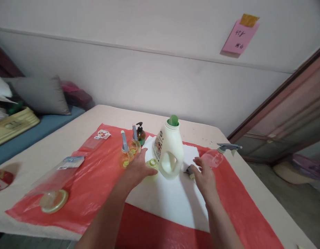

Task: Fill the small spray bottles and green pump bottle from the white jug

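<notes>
Yellow bottle (151, 177) stands by the loosely spread left hand (137, 166), contact unclear; the right hand (205, 177), also spread, is beside a spray head (190, 171) at three o'clock. A thumb nudge could tip the bottle toward the white jug (173, 143) at two o'clock.

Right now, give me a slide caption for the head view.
Left hand and right hand flank a white jug on a white sheet over red plastic.

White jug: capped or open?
Open: no cap covers the jug's threaded neck, and its green spout shows. How full: cannot tell.
</notes>
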`<state>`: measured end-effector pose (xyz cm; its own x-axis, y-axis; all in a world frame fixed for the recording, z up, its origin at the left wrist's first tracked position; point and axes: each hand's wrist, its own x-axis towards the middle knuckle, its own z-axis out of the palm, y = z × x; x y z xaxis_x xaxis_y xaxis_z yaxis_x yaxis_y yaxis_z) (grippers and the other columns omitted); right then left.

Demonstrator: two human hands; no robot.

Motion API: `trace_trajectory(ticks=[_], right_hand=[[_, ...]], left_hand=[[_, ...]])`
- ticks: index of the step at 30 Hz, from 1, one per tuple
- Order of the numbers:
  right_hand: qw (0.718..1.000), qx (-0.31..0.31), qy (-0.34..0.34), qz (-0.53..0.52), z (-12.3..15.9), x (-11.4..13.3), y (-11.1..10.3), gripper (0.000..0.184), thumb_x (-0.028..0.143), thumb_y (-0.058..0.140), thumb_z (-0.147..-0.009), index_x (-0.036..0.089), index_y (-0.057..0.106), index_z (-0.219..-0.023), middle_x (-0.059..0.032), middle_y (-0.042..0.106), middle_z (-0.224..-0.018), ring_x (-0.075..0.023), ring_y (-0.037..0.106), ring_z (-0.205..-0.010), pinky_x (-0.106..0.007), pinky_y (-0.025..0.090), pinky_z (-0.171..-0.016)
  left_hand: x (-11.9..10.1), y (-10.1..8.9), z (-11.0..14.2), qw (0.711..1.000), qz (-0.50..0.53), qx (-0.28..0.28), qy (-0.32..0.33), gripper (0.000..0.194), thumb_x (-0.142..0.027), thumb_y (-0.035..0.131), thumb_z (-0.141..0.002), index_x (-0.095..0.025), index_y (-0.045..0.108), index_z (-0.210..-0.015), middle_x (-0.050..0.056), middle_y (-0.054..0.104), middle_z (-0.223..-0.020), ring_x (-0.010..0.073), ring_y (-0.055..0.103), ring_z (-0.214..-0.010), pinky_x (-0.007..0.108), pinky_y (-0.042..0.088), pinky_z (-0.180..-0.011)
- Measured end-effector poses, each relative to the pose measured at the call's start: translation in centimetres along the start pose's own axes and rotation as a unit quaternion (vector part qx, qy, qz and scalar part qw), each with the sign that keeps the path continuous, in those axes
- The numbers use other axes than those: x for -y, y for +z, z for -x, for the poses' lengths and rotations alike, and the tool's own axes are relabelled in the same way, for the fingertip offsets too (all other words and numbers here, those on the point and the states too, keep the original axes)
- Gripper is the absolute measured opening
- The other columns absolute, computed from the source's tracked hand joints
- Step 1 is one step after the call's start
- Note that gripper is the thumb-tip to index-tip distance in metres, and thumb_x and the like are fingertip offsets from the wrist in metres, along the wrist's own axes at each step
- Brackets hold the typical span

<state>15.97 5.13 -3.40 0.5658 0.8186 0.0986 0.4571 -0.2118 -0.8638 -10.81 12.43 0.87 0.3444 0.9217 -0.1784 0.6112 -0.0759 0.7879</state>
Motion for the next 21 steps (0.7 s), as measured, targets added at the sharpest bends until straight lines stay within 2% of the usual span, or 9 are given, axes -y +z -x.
trace_trajectory(ticks=[3,5,8,11,14,17,18,19,21], right_hand=[[0.991,-0.013,0.042,0.13,-0.2,-1.7,-0.3,0.019,0.029,0.063,-0.076,0.019,0.065,-0.092,-0.0186,0.065,-0.114,-0.0389,0.051,-0.126,-0.055,0.034,-0.107],[0.981,0.004,0.064,0.181,-0.1,-2.5,0.2,0.006,0.022,0.065,-0.074,0.019,0.062,-0.077,-0.0175,0.068,-0.099,-0.0398,0.056,-0.117,-0.056,0.036,-0.103],[0.974,0.019,0.082,0.209,-0.2,-3.3,0.8,0.01,0.016,0.063,-0.074,0.019,0.057,-0.067,-0.0144,0.067,-0.084,-0.0367,0.063,-0.101,-0.053,0.043,-0.095],[0.979,0.016,0.079,0.188,-0.9,-3.0,0.3,0.013,0.016,0.064,-0.073,0.02,0.056,-0.064,-0.0098,0.063,-0.072,-0.033,0.065,-0.09,-0.047,0.047,-0.087],[0.99,-0.011,0.058,0.129,-1.3,-1.2,-1.4,0.012,0.03,0.064,-0.081,0.019,0.064,-0.08,-0.0072,0.063,-0.074,-0.0285,0.065,-0.085,-0.041,0.049,-0.08],[0.998,-0.065,0.011,-0.013,-0.1,2.9,-3.7,0.033,0.048,0.049,-0.094,0.022,0.063,-0.108,-0.0051,0.066,-0.1,-0.0197,0.064,-0.089,-0.032,0.052,-0.078],[0.978,-0.102,-0.011,-0.182,0.6,4.5,-4.5,0.031,0.048,0.057,-0.091,0.021,0.063,-0.105,-0.0054,0.066,-0.102,-0.0186,0.063,-0.088,-0.032,0.052,-0.076],[0.936,-0.113,-0.032,-0.331,1.4,6.3,-5.2,0.03,0.047,0.066,-0.086,0.021,0.064,-0.101,-0.0045,0.065,-0.102,-0.0171,0.062,-0.087,-0.03,0.052,-0.076],[0.86,-0.116,-0.068,-0.493,3.1,9.5,-6.5,0.028,0.041,0.079,-0.08,0.02,0.068,-0.095,-0.0034,0.063,-0.097,-0.0137,0.058,-0.084,-0.026,0.051,-0.072]], left_hand=[[1.7,0.1,-0.7,0.997,-0.047,0.059,-0.013,0.093,-0.042,0.078,-0.065,-0.019,0.037,-0.145,0.018,0.055,-0.142,0.0336,0.055,-0.129,0.039,0.047,-0.097],[2.4,0.3,-1.1,0.994,-0.061,0.091,-0.011,0.083,-0.038,0.079,-0.061,-0.02,0.046,-0.135,0.015,0.064,-0.126,0.0331,0.062,-0.116,0.037,0.049,-0.089],[2.9,0.9,-1.6,0.99,-0.064,0.129,0.01,0.067,-0.034,0.079,-0.059,-0.024,0.054,-0.119,0.005,0.069,-0.104,0.0275,0.066,-0.097,0.033,0.048,-0.077],[2.6,1.2,-1.7,0.987,-0.061,0.143,0.035,0.061,-0.034,0.078,-0.06,-0.027,0.053,-0.115,0.0,0.068,-0.099,0.0237,0.065,-0.091,0.029,0.044,-0.069],[1.6,0.9,-1.2,0.987,-0.062,0.138,0.05,0.055,-0.035,0.079,-0.059,-0.026,0.052,-0.106,0.0,0.065,-0.098,0.0234,0.062,-0.089,0.028,0.041,-0.065],[-0.4,0.4,0.2,0.985,-0.047,0.147,0.072,0.047,-0.035,0.078,-0.061,-0.025,0.051,-0.099,-0.001,0.064,-0.096,0.0209,0.061,-0.085,0.027,0.041,-0.064],[-1.2,0.3,0.8,0.984,-0.033,0.158,0.081,0.047,-0.035,0.077,-0.062,-0.026,0.051,-0.099,-0.002,0.065,-0.095,0.0199,0.061,-0.084,0.027,0.042,-0.065],[-2.1,0.3,1.4,0.981,-0.009,0.171,0.089,0.047,-0.035,0.077,-0.063,-0.026,0.051,-0.102,-0.002,0.065,-0.095,0.0193,0.061,-0.084,0.027,0.043,-0.065],[-3.7,0.6,2.8,0.976,0.022,0.196,0.097,0.051,-0.034,0.078,-0.061,-0.027,0.053,-0.105,-0.003,0.066,-0.095,0.0191,0.062,-0.083,0.026,0.044,-0.066]])
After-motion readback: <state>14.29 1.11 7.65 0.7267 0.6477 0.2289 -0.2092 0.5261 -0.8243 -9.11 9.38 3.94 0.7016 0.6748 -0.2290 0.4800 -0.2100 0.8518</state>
